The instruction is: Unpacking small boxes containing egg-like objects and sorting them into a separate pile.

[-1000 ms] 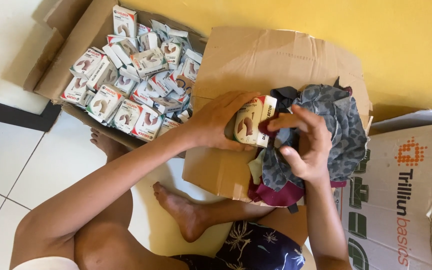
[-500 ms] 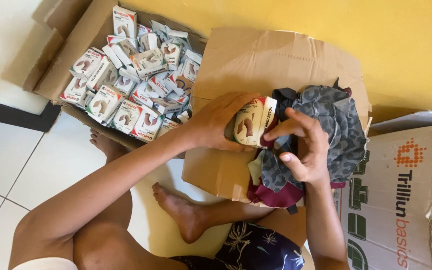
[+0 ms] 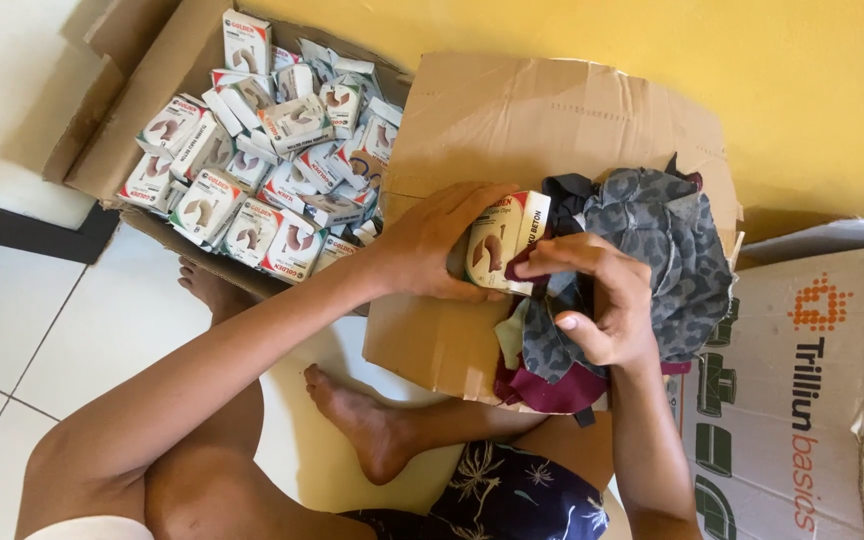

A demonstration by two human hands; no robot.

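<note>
Two hands at centre frame, both on one small box [image 3: 505,243]. Left hand [image 3: 432,245] wrapped around the box from the left side, grip closed on it, fingers over the upper edge and thumb below. Right hand [image 3: 597,300] just right of the box, fingertips [image 3: 532,262] pinched at the right end of the box; grip closed there, exact hold on flap or edge not discernible. Box white with red trim and a brown printed shape, held tilted, above a flat cardboard sheet [image 3: 512,130] spanning the middle of the frame.

Directly right of the box, touching the right hand: pile of cloth [image 3: 667,250], grey patterned fabric on top, maroon piece [image 3: 552,390] at the lower edge, resting on the cardboard sheet.

Upper left of frame: open carton [image 3: 142,100] filled with many identical small boxes [image 3: 252,180], stacked loosely at mixed angles. Well apart from the held box, left of the cardboard sheet.

Right edge of frame: second carton [image 3: 792,400], white with orange and green print, standing beside the cloth pile; a few small boxes visible at its far right side.

Background, upper right: yellow wall [image 3: 752,70]. Lower left: white tiled floor [image 3: 42,330]. Bare legs and one foot [image 3: 362,425] at lower centre, below the cardboard sheet; patterned dark shorts [image 3: 522,495] at the bottom edge.
</note>
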